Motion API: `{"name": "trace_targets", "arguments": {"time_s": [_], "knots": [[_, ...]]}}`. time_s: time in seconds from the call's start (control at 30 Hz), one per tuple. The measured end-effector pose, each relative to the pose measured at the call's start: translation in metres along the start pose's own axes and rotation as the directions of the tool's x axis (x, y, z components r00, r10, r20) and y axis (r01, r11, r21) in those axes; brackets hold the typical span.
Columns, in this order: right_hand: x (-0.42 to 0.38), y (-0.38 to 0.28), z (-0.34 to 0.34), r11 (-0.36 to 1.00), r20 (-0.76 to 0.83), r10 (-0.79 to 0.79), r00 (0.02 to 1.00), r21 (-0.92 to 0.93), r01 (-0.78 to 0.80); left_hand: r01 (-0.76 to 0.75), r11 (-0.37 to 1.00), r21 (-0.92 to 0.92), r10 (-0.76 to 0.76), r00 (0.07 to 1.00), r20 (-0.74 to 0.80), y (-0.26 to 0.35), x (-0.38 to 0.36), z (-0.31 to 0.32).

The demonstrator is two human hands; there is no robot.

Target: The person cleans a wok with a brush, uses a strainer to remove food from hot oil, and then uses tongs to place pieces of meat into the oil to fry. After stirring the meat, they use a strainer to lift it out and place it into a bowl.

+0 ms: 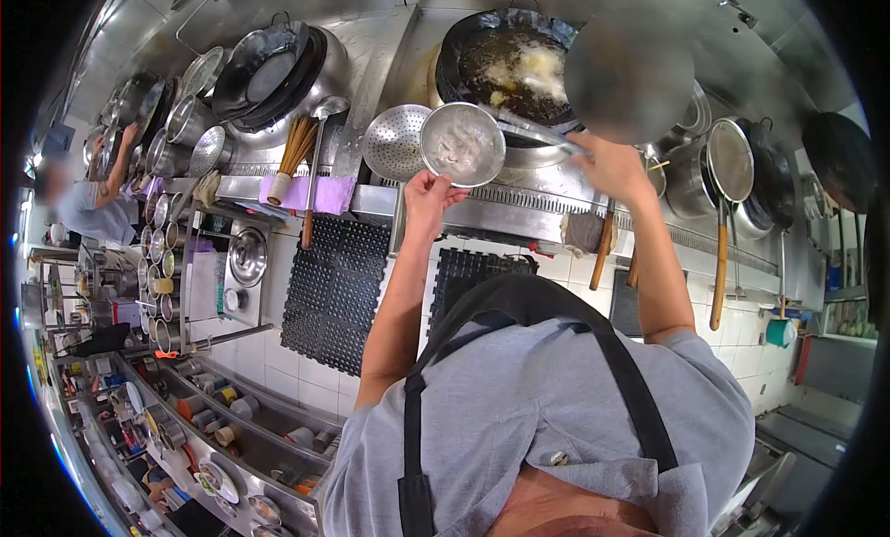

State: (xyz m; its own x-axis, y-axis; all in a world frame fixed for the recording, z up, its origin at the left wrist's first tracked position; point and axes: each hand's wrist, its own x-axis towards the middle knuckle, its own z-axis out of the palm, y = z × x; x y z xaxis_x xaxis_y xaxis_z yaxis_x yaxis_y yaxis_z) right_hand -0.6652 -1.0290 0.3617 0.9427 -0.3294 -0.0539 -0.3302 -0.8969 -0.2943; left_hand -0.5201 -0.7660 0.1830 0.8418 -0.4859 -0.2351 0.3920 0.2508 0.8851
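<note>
My left hand (pixel 432 199) grips the rim of a metal bowl (pixel 489 171) at the stove's front edge. Pale, wet, batter-like pieces (pixel 456 146) lie inside it. My right hand (pixel 614 169) is closed on long metal tongs (pixel 538 132), which point left toward the bowl, across the near side of a wok. Dark bubbling oil fills this wok (pixel 451 59), and pale yellow pieces (pixel 538 69) fry in it. A perforated skimmer (pixel 382 143) rests just left of the bowl, partly covered by it.
Left along the stove are a ladle (pixel 329 107), a bamboo brush (pixel 295 152), a purple cloth (pixel 335 193) and stacked woks (pixel 269 73). To the right hangs a wooden-handled strainer (pixel 731 161). Black mats (pixel 334 287) cover part of the floor. Another person (pixel 93 203) works at far left.
</note>
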Motion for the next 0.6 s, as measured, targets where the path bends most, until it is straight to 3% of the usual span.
{"name": "trace_targets", "arguments": {"time_s": [0.07,0.2,0.47,0.6], "knots": [[-0.007,-0.006,0.015,0.996,0.039,-0.062,0.997,-0.068,0.064,-0.038,0.999,0.035,0.037,0.999,0.022,0.005,0.001,0.003],[-0.003,-0.002,0.043,0.995,-0.051,-0.083,0.995,-0.064,0.08,-0.068,0.994,0.083,0.064,0.997,0.046,0.019,0.002,0.014],[-0.017,0.009,-0.023,0.999,-0.226,0.024,0.974,0.053,-0.012,0.016,0.999,-0.035,-0.015,1.0,0.026,0.013,0.011,0.011],[0.01,0.051,-0.002,0.995,-0.121,0.089,0.989,0.049,-0.083,0.05,0.998,-0.047,-0.048,0.998,0.028,0.008,0.013,0.007]]}}
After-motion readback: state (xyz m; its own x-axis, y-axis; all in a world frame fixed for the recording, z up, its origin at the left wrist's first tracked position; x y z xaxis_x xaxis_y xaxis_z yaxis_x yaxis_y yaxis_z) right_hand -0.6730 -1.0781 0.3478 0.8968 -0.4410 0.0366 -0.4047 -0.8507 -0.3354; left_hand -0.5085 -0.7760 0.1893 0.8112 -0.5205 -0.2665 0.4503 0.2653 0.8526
